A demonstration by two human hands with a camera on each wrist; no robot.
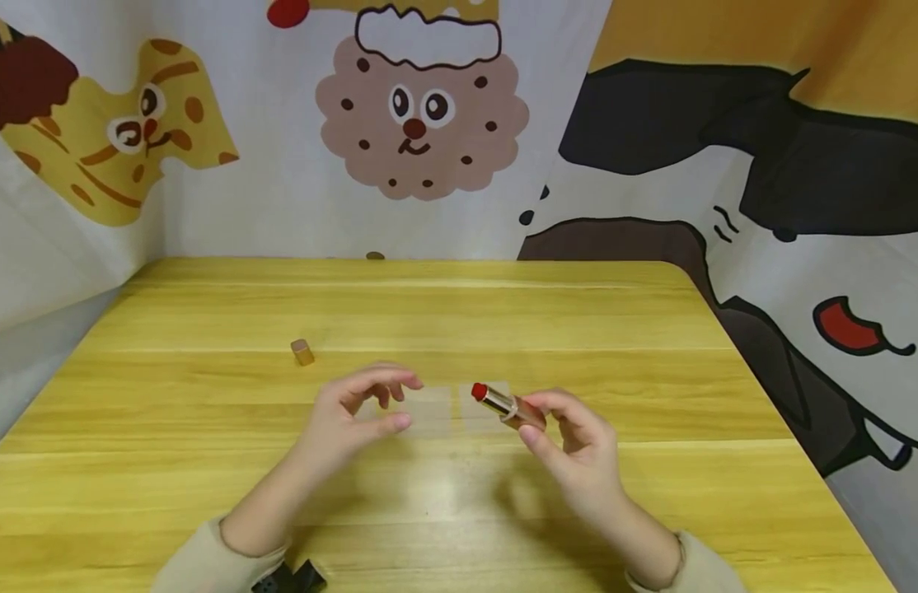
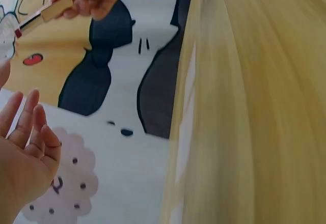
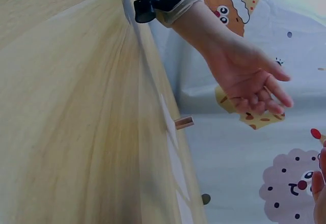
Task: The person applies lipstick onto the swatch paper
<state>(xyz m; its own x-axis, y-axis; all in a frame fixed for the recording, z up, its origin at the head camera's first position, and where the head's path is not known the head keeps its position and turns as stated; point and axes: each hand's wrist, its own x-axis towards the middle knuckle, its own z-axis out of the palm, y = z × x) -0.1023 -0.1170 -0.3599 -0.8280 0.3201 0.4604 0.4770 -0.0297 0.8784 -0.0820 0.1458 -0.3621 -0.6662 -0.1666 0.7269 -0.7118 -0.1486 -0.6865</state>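
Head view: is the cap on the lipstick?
No, the cap sits apart on the table, while the right hand holds the lipstick with its red tip bare.

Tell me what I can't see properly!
Part of the lipstick: head view, covered by right grip.
Most of right grip: right wrist view, cut off by right edge.
Rest of black device: head view, cut off by bottom edge.
Cap lettering, if any: head view, too small.
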